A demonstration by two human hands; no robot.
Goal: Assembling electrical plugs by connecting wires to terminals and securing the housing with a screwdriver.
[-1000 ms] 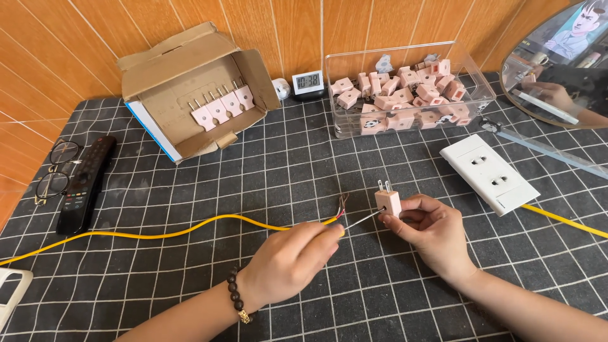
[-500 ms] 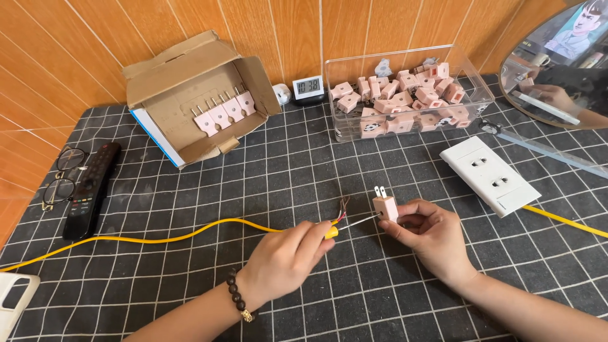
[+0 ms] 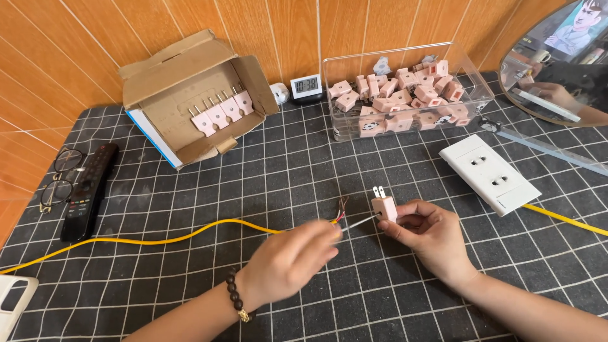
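So right now the right hand (image 3: 427, 237) has its fingers pinched around a small pink plug (image 3: 384, 207), prongs pointing up, held just above the surface (image 3: 304, 171). The left hand (image 3: 291, 259) is curled shut around a thin metal tool (image 3: 361, 221), looks like a small screwdriver, with its tip right at the plug's side. That hand is a bit blurry, so I can't say exactly how the grip sits.

The yellow cable (image 3: 158, 239) runs in from the left and ends just beside the plug, bare wire strands (image 3: 342, 206) fanned out and sticking up, not in the plug yet as far as I can see.

My take on doing this bit well: keep the plug clamped firm, with the heel of the right hand on the mat so it doesn't twist away. Line the tip up square before putting any turn on it, since small screws strip easily. I'd also twist those loose strands tight, because stray ones could bridge the contacts.

More pink plugs sit in the clear bin (image 3: 405, 88) and the cardboard box (image 3: 196, 101) at the back, well apart from the hands.
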